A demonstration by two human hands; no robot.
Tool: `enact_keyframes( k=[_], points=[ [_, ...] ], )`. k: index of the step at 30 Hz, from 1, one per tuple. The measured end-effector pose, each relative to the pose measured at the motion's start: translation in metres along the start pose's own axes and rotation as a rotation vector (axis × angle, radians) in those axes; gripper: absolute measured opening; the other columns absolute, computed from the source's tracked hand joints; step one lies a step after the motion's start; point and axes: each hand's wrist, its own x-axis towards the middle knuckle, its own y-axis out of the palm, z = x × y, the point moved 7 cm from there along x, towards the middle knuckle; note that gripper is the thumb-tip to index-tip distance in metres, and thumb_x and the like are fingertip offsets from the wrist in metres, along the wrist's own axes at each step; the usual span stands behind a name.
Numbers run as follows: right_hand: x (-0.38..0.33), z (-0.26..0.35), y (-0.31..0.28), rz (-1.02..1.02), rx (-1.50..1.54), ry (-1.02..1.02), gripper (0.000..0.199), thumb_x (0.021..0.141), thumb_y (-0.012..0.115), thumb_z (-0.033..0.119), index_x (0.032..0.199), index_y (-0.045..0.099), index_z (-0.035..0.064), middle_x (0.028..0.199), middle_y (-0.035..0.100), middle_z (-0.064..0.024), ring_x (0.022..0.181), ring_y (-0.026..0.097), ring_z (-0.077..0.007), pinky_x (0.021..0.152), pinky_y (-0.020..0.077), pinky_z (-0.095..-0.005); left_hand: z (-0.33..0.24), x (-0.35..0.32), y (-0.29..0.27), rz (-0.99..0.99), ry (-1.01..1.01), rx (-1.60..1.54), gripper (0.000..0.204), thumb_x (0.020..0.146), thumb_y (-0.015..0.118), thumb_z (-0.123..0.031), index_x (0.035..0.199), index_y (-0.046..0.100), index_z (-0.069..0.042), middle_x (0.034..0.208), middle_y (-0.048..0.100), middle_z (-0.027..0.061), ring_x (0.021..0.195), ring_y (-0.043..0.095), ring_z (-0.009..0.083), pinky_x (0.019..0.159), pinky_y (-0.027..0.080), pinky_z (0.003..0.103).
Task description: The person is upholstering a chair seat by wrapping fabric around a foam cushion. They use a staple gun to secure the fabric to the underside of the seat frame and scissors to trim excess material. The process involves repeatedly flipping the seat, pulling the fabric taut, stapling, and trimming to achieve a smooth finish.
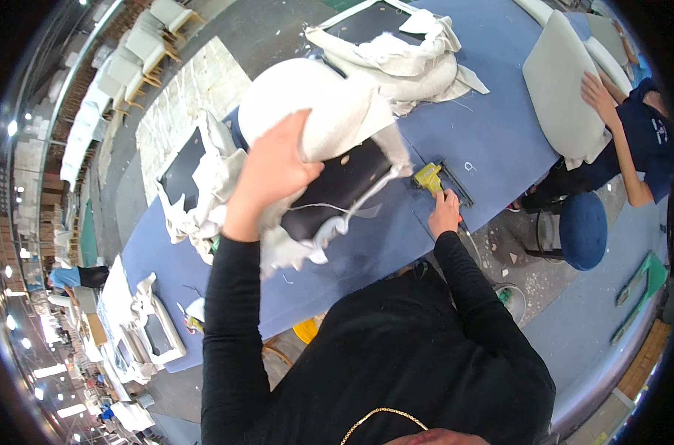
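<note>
My left hand (278, 159) grips the edge of a cream upholstered chair part (326, 104), its fingers bent over the pale fabric. The part is tilted on the blue table; its dark underside (348, 174) shows, with loose, ragged fabric edges and a white thread around it. To the right, my right hand (444, 213) is closed on a yellow staple gun (428, 178) with a long black magazine. The staple gun is low over the table, apart from the chair part; whether it touches the tabletop I cannot tell.
Other half-covered chair parts lie beyond (404, 63) and to the left (185, 182) on the blue table (493, 141). At right a co-worker's hand (599, 96) rests on a large cream panel (563, 85). A blue round stool (583, 231) and a bucket (511, 302) stand by the table.
</note>
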Motion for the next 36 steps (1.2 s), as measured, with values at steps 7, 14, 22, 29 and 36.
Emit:
enact_keyframes(
  k=[7, 14, 22, 29, 36],
  points=[
    [0.072, -0.010, -0.021, 0.286, 0.064, 0.182, 0.062, 0.080, 0.083, 0.011, 0.132, 0.050, 0.0087, 0.108, 0.075, -0.0250, 0.106, 0.073, -0.0504, 0.090, 0.0588, -0.0581, 0.000, 0.048, 0.027, -0.014, 0.077, -0.091, 0.083, 0.079, 0.082, -0.025, 0.153, 0.053, 0.000, 0.147, 0.064, 0.0262, 0.136, 0.061, 0.0465, 0.116, 0.049, 0.046],
    [0.104, 0.169, -0.126, 0.568, 1.183, 0.110, 0.039, 0.092, 0.081, 0.019, 0.123, 0.071, -0.0036, 0.101, 0.081, -0.0210, 0.091, 0.081, -0.0319, 0.084, 0.0619, -0.0432, 0.054, 0.132, 0.046, 0.187, -0.434, -0.370, 0.067, 0.107, 0.061, -0.056, 0.149, 0.060, -0.004, 0.147, 0.067, 0.0212, 0.135, 0.065, 0.0330, 0.113, 0.049, 0.040],
    [0.130, 0.271, -0.152, 0.102, 1.054, -0.317, 0.034, 0.091, 0.082, 0.021, 0.120, 0.072, 0.0040, 0.093, 0.079, -0.0216, 0.089, 0.077, -0.0438, 0.079, 0.0605, -0.0454, 0.101, 0.151, 0.072, 0.298, -0.628, -0.173, 0.078, 0.116, 0.035, -0.061, 0.158, 0.056, 0.001, 0.162, 0.056, 0.0234, 0.149, 0.053, 0.0391, 0.127, 0.035, 0.043],
    [0.156, 0.253, -0.152, 0.052, 1.143, -0.256, 0.044, 0.090, 0.082, 0.016, 0.131, 0.071, 0.0036, 0.106, 0.080, -0.0225, 0.099, 0.079, -0.0396, 0.087, 0.0611, -0.0427, 0.032, 0.157, 0.067, 0.111, -0.096, 0.122, 0.058, 0.118, 0.038, -0.044, 0.172, 0.034, -0.023, 0.146, 0.066, 0.0247, 0.130, 0.064, 0.0477, 0.109, 0.052, 0.054],
    [0.181, 0.247, -0.199, -0.001, 1.272, -0.334, 0.052, 0.088, 0.082, 0.003, 0.138, 0.070, 0.0048, 0.116, 0.082, -0.0164, 0.111, 0.081, -0.0270, 0.096, 0.0601, -0.0334, 0.044, 0.159, 0.068, 0.136, -0.094, 0.105, 0.059, 0.114, 0.049, -0.038, 0.171, 0.036, -0.028, 0.140, 0.068, 0.0234, 0.125, 0.067, 0.0463, 0.107, 0.054, 0.053]
  ],
)
